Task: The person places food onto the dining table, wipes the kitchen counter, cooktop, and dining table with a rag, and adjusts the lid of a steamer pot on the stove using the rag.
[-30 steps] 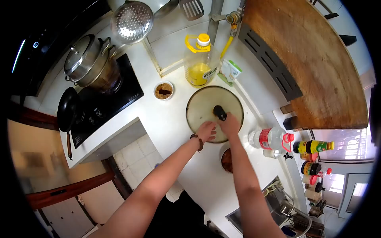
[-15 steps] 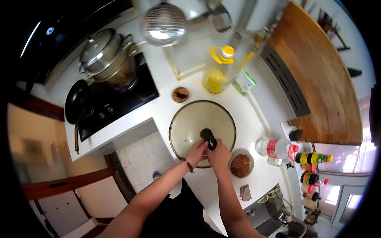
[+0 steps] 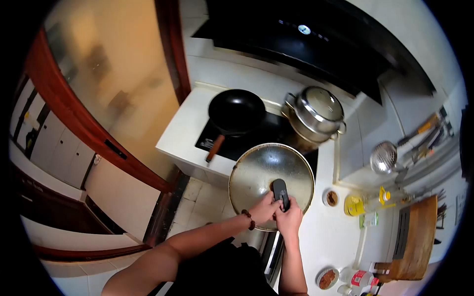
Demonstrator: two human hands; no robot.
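Note:
A large round pan lid (image 3: 252, 172) with a dark rim and a black handle is held up in front of me, between my body and the stove. My left hand (image 3: 264, 209), a beaded bracelet at its wrist, closes on the near part of the handle. Beside it, my right hand (image 3: 290, 217) also grips the handle, the fingers of both hands nearly touching. Beyond the lid, a black frying pan (image 3: 237, 109) with a wooden handle rests on the black cooktop (image 3: 212, 140). The lid hides part of the cooktop and the counter's front edge.
A steel steamer pot (image 3: 318, 116) stands at the cooktop's right, under the range hood (image 3: 306, 54). Along the right counter are a small bowl of brown paste (image 3: 331, 198), an oil bottle (image 3: 355, 205), a bowl of reddish-brown food (image 3: 327, 279) and a wooden board (image 3: 419, 241).
My view has swung left toward the stove. The lid, still in both hands, has moved from over the right counter to the front of the cooktop.

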